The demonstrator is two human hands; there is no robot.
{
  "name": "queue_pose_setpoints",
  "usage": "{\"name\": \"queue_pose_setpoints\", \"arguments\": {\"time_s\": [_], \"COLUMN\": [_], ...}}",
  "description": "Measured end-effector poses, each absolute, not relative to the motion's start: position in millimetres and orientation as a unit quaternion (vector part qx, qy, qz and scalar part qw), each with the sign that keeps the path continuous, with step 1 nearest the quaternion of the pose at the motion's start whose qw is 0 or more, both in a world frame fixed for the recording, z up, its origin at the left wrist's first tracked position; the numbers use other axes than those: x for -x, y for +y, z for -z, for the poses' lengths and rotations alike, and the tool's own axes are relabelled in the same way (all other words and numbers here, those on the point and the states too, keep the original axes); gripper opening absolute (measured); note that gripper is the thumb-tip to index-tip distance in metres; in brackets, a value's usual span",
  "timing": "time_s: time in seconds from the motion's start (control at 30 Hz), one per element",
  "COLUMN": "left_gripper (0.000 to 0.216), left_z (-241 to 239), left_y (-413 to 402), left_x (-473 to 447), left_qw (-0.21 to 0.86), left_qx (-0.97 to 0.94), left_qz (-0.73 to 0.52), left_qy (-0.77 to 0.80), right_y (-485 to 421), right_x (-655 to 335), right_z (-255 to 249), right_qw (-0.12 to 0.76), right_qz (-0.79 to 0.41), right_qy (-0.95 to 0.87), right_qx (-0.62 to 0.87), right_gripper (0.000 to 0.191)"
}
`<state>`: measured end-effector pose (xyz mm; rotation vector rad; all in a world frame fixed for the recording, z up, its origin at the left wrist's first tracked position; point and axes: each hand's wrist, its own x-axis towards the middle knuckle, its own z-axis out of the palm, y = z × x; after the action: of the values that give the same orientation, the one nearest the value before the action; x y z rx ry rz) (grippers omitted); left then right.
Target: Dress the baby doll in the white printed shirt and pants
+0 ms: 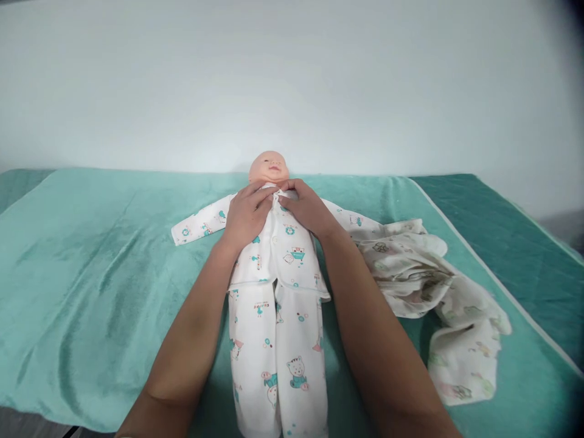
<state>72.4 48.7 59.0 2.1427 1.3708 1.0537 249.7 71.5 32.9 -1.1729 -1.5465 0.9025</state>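
Note:
A baby doll (269, 165) lies on its back in a white printed pajama top (292, 252) and matching pants (298, 359). At its neck, both hands meet on the front of the top. My left hand (250, 214) is closed on the collar edge, fingertips at the middle opening. My right hand (308, 208) pinches the opposite edge, thumb below and index finger above. A button lower on the chest looks fastened; the fingers partly hide the collar fastening. The sleeves reach out to both sides, and the doll's hands do not show.
A crumpled pile of printed baby clothes (410, 274) lies to the right, against the right sleeve end. A green plush cover (114, 274) spreads under everything, with a darker green section (511, 243) at right. A pale wall (292, 79) stands behind the doll's head.

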Motion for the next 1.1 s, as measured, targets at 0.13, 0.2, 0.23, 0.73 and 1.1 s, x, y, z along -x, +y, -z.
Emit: {"name": "queue_pose_setpoints", "arguments": {"time_s": [0.13, 0.2, 0.23, 0.73, 1.1], "left_gripper": [0.034, 0.033, 0.032, 0.021, 0.027], "left_z": [-61.0, -61.6, -61.8, -66.1, -50.7], "left_y": [46.9, 46.4, 46.3, 38.6, 0.6], "left_x": [-72.4, -72.4, -72.4, -70.3, -50.8], "left_qw": [0.201, 0.203, 0.203, 0.218, 0.230], "left_qx": [-0.762, -0.761, -0.760, -0.762, -0.774], "left_qz": [-0.381, -0.388, -0.391, -0.409, -0.416], "left_qy": [0.483, 0.479, 0.477, 0.451, 0.419], "right_y": [71.7, 72.2, 72.4, 66.9, 0.4], "right_x": [-245.4, -243.5, -242.8, -237.5, -227.6], "right_z": [-31.9, -31.0, -30.4, -30.8, -41.6], "right_qw": [0.510, 0.521, 0.529, 0.646, 0.572], "right_qz": [-0.345, -0.332, -0.326, -0.399, -0.301], "right_qy": [-0.615, -0.618, -0.619, -0.530, -0.617], "right_qx": [0.493, 0.486, 0.481, 0.377, 0.450], "right_gripper": [0.015, 0.013, 0.012, 0.037, 0.014]}}
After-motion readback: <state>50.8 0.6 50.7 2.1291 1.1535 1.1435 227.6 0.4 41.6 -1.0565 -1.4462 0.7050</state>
